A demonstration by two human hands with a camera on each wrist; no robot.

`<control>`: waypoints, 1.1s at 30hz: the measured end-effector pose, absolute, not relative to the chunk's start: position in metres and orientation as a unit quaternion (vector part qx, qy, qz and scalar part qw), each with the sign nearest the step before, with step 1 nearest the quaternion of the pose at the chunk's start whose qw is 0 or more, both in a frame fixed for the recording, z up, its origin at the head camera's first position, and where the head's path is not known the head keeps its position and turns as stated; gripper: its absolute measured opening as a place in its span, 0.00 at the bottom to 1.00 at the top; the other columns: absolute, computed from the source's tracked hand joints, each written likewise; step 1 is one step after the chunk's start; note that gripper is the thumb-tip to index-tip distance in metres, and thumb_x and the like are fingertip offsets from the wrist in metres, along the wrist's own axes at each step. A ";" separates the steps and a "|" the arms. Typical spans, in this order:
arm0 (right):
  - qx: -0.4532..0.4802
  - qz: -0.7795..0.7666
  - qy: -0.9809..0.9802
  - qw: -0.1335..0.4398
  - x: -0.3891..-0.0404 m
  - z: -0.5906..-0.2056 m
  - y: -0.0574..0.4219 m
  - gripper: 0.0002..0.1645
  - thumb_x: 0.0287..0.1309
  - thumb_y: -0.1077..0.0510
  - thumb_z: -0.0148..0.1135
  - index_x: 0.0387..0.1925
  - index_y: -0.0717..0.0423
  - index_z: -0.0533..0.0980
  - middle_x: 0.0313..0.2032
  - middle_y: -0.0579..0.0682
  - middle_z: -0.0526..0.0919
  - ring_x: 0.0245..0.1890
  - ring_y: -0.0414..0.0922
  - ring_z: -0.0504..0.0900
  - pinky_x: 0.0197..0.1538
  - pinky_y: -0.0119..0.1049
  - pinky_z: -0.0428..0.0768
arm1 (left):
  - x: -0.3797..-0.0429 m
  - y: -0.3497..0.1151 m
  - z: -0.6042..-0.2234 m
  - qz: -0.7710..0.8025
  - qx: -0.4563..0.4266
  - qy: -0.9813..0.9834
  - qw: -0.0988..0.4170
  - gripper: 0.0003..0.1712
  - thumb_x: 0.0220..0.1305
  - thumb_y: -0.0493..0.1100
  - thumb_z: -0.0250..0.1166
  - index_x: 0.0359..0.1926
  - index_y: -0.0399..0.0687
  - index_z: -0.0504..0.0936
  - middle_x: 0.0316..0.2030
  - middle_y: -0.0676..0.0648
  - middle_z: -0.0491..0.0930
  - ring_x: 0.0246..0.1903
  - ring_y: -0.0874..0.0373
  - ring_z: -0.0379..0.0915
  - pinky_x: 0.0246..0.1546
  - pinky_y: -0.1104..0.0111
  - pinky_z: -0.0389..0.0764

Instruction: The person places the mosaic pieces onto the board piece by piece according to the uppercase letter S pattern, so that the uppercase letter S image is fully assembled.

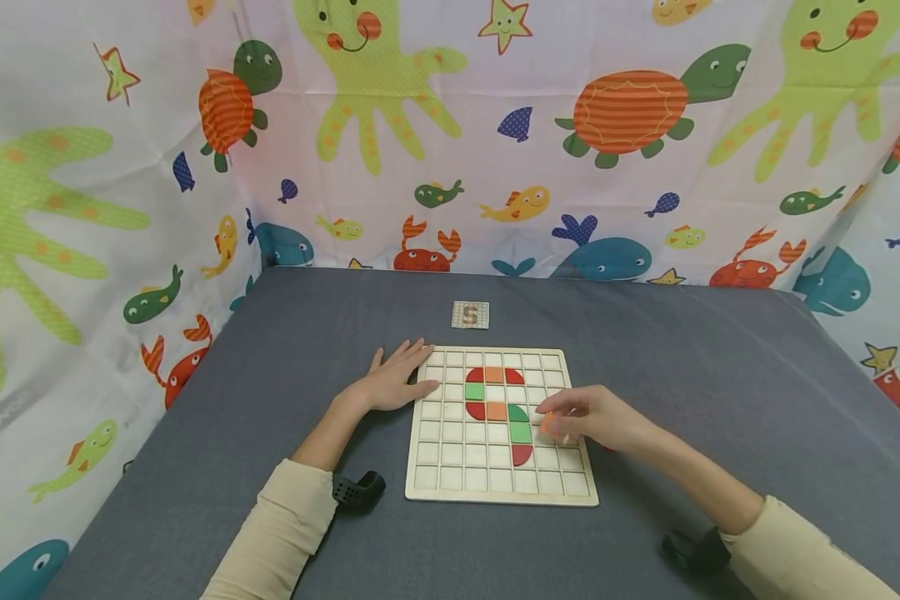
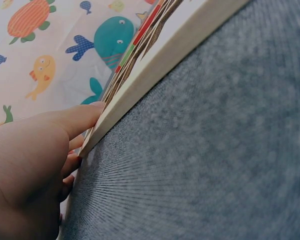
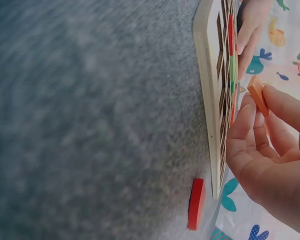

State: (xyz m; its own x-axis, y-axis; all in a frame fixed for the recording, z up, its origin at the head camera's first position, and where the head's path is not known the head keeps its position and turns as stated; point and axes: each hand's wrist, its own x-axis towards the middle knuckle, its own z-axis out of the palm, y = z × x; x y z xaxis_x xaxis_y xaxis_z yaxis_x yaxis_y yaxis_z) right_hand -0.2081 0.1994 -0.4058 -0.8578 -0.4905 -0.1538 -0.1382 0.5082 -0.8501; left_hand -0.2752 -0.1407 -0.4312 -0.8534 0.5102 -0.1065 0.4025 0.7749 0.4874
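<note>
A square wooden grid board (image 1: 450,479) lies on the grey table. Red quarter-round, orange square and green tiles fill some of its cells in a curving line, among them a green square tile (image 1: 521,432). My left hand (image 1: 392,379) rests at the board's upper left edge, thumb and fingers along the rim. Over the board's right side my right hand (image 1: 596,417) pinches an orange tile (image 3: 258,95) between thumb and fingertips. A red tile (image 3: 196,204) lies on the table beside the board's right edge, mostly hidden behind the right hand in the head view.
A small card (image 1: 470,315) with an S-shaped pattern lies beyond the board's far edge. Curtains (image 1: 525,233) printed with sea animals hang behind the table and along its sides. Dark wrist straps (image 1: 358,490) sit at both sleeve cuffs.
</note>
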 end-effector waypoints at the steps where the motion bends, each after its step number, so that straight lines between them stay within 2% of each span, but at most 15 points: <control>1: -0.186 -0.459 0.847 0.192 -0.208 -0.406 0.198 0.19 0.58 0.57 0.66 0.50 0.62 0.79 0.35 0.51 0.80 0.29 0.48 0.77 0.33 0.37 0.75 | -0.275 -0.141 -0.431 0.229 0.244 0.935 0.118 0.41 0.70 0.58 0.52 0.74 0.45 0.51 0.73 0.41 0.45 0.72 0.45 0.33 0.64 0.41 0.28; 17: -0.213 -0.461 0.836 0.210 -0.208 -0.403 0.172 0.18 0.60 0.55 0.65 0.49 0.61 0.80 0.35 0.50 0.81 0.33 0.50 0.78 0.39 0.40 0.75 | -0.276 -0.143 -0.433 0.235 0.242 0.933 0.121 0.41 0.70 0.58 0.52 0.75 0.45 0.50 0.73 0.41 0.44 0.72 0.45 0.32 0.64 0.41 0.28; 22: -0.228 -0.472 0.825 0.212 -0.208 -0.403 0.168 0.18 0.60 0.57 0.64 0.50 0.63 0.79 0.37 0.51 0.81 0.34 0.50 0.79 0.40 0.41 0.78 | -0.276 -0.142 -0.433 0.239 0.247 0.932 0.114 0.40 0.70 0.57 0.52 0.74 0.44 0.51 0.73 0.40 0.45 0.72 0.43 0.33 0.63 0.40 0.29; 27: -0.244 -0.466 0.825 0.207 -0.209 -0.406 0.163 0.17 0.60 0.58 0.64 0.49 0.62 0.80 0.39 0.50 0.83 0.36 0.47 0.81 0.43 0.41 0.78 | -0.276 -0.141 -0.432 0.237 0.246 0.933 0.114 0.41 0.70 0.58 0.52 0.74 0.44 0.51 0.73 0.40 0.45 0.72 0.44 0.33 0.63 0.40 0.29; 33: -0.263 -0.449 0.831 0.198 -0.210 -0.408 0.155 0.12 0.59 0.58 0.65 0.44 0.59 0.82 0.39 0.49 0.84 0.36 0.44 0.81 0.42 0.36 0.77 | -0.276 -0.142 -0.433 0.235 0.244 0.934 0.116 0.41 0.70 0.59 0.52 0.75 0.45 0.51 0.73 0.41 0.45 0.72 0.45 0.32 0.64 0.41 0.28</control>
State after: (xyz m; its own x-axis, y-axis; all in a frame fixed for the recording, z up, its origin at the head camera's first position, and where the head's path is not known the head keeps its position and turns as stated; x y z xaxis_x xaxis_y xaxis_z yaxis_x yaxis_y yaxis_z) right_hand -0.2102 0.1547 -0.4076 -0.7836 -0.6143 -0.0929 -0.2595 0.4594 -0.8495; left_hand -0.2762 -0.1417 -0.4327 -0.8539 0.5102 -0.1021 0.4014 0.7708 0.4948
